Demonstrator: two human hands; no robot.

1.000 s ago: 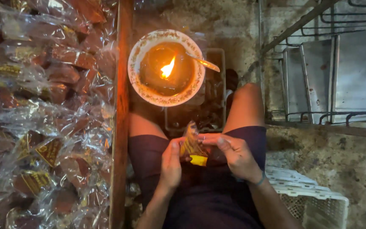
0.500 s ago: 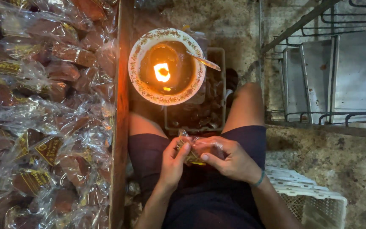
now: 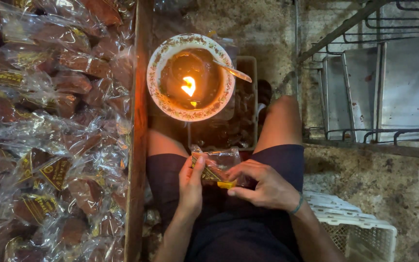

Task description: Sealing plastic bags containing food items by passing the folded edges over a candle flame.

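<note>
Over my lap, both hands hold a small clear plastic packet [image 3: 217, 164] with a brown piece inside and a dark label with gold print. My left hand [image 3: 191, 187] grips its left end, thumb on top. My right hand [image 3: 263, 184] pinches the right end, with a small yellow object [image 3: 227, 184] under its fingers. Just beyond my knees stands a round bowl [image 3: 157, 87] with a patterned rim, dark liquid and a small flame [image 3: 188, 86] burning in it. A metal spoon [image 3: 233, 72] rests on its right rim.
A large heap of similar clear-wrapped brown pieces [image 3: 49, 136] fills the left, bounded by a wooden board edge [image 3: 136, 145]. A tray of dark pieces [image 3: 241, 121] sits under the bowl. Metal racks with trays [image 3: 379, 87] stand at right, a white plastic crate [image 3: 355, 228] at lower right.
The packet, held upright a second ago, has been lowered and laid flat between my hands. The flame flickers in the bowl.
</note>
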